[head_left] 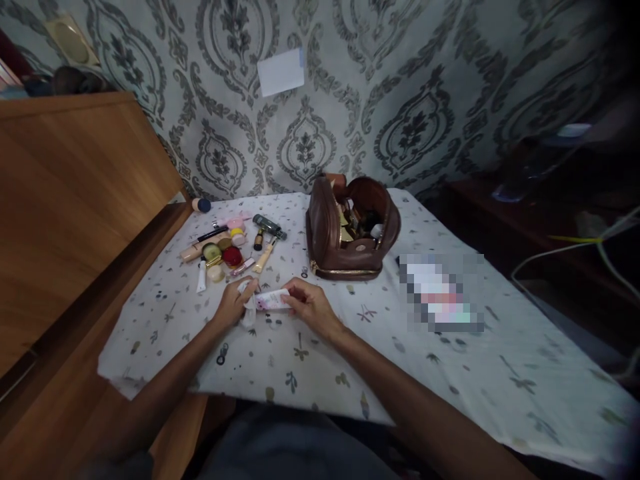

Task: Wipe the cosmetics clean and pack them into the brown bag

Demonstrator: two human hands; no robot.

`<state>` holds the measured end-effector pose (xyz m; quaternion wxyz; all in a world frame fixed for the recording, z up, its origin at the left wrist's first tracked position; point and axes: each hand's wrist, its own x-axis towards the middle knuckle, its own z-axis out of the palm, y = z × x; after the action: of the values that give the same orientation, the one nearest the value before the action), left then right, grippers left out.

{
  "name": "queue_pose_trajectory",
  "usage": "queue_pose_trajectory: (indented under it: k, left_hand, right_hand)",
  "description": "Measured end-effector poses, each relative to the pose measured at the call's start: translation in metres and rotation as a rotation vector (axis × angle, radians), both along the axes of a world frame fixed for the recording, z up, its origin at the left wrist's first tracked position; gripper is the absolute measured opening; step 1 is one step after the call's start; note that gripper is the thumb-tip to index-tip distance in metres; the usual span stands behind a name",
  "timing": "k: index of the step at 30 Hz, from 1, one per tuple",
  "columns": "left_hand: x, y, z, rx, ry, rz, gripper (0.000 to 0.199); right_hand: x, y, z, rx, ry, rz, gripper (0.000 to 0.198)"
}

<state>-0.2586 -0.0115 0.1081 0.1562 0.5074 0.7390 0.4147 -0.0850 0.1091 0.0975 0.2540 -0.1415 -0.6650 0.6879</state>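
Observation:
Near the table's front, my right hand (311,305) pinches one end of a small white tube (273,300) with pink markings. My left hand (234,304) is closed on a crumpled white wipe (249,315), which meets the tube's other end. Just beyond my left hand lies a group of cosmetics: a red-lidded jar (232,256), a white tube (201,277), a pale yellow tube (265,256) and several other jars and sticks. A brown cosmetic bag (324,230) stands unzipped behind my right hand, with items inside that I cannot make out singly.
A blurred-out flat object (440,293) lies on the patterned tablecloth (360,360) to the right. A dark-capped bottle (201,205) rests at the far left corner. Wooden furniture (85,173) borders the left side, and a patterned wall (305,140) rises behind. Cables (555,257) hang at the right.

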Motion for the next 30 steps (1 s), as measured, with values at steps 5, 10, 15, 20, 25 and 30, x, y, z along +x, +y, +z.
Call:
queue_pose_trajectory:
  k: [5, 10, 15, 20, 25, 30]
  left_hand:
    - [0.008, -0.005, 0.006, -0.038, 0.049, -0.063, 0.045]
    - [0.016, -0.007, 0.012, -0.042, 0.12, -0.174, 0.04]
    - [0.019, -0.013, 0.006, -0.054, 0.291, -0.225, 0.032]
    - [0.02, -0.014, -0.006, 0.119, 0.54, -0.153, 0.029]
    - [0.023, -0.001, 0.008, 0.278, 0.776, -0.202, 0.024]
    - [0.033, 0.018, 0.034, 0.348, 0.783, -0.251, 0.024]
  right_hand:
    - [0.0, 0.0, -0.001, 0.041, 0.056, -0.035, 0.019]
    - [-0.003, 0.003, -0.005, 0.013, 0.074, -0.093, 0.017]
    - [-0.002, 0.004, -0.003, 0.074, 0.081, -0.172, 0.009]
    - [0.004, 0.005, 0.009, -0.06, 0.016, -0.136, 0.016]
    - [0.018, 0.006, 0.034, -0.366, 0.083, -0.022, 0.038]
    - [0.029, 0.014, 0.042, -0.47, 0.163, -0.093, 0.048]
